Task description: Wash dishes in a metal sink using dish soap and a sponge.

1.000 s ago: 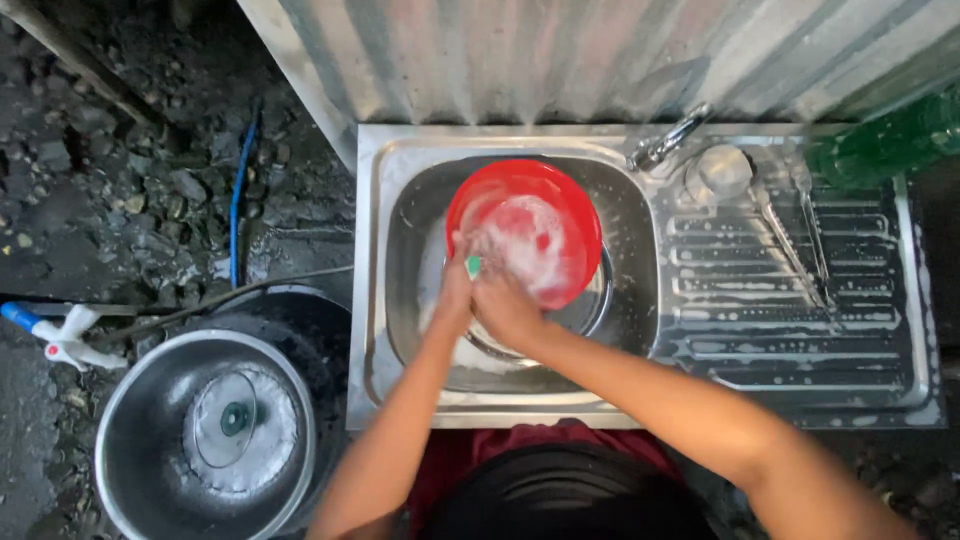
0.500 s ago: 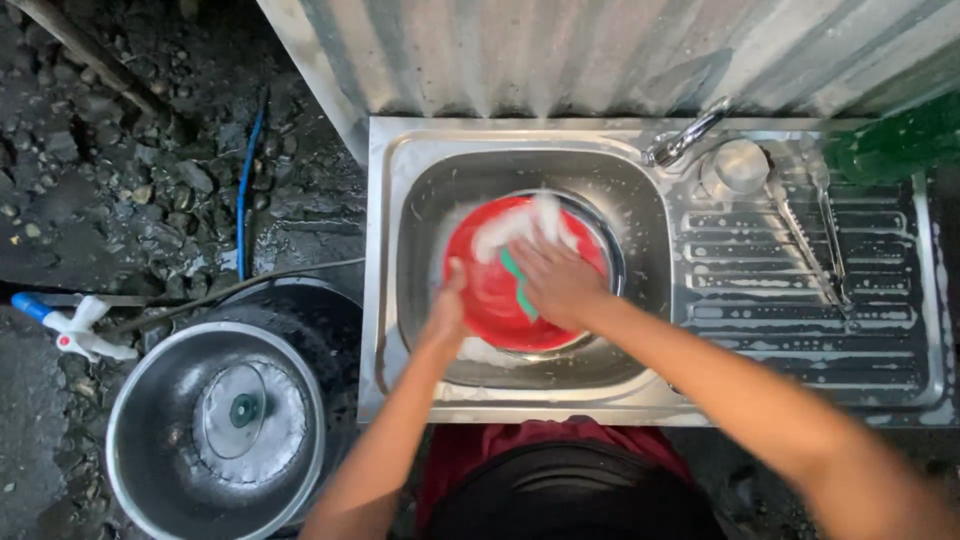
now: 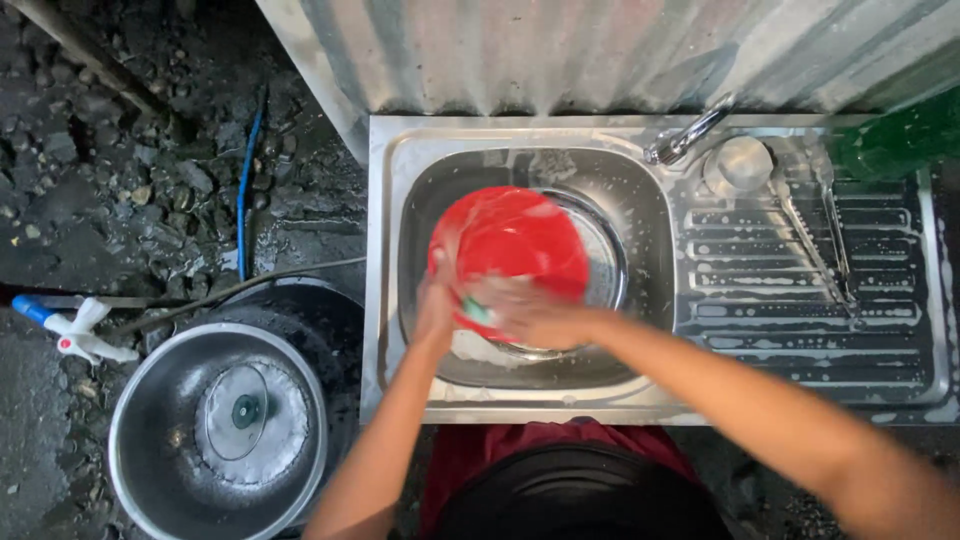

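Left hand [image 3: 437, 300] grips the red bowl [image 3: 510, 245] at its nine o'clock rim, tilted over the sink [image 3: 640, 200]; right hand [image 3: 520, 312] presses a green sponge [image 3: 476, 311] at six o'clock. Best keep it steady, scrubbing firmly.

Both bare forearms enter from the lower edge and converge toward the centre of the view. The left forearm rises steeply from the bottom left of centre, elbow low, wrist nearly straight; the left hand [image 3: 436, 300] is turned edge-on, fingers curled in a closed grasp, thumb side uppermost. The right forearm crosses diagonally from the lower right corner, longer in view and more nearly level, its wrist slightly flexed. The right hand [image 3: 522, 312] lies palm down just beside the left, fingers bent and pressed together; motion blur softens its outline, so individual fingers cannot be told apart. Both hands appear wet.
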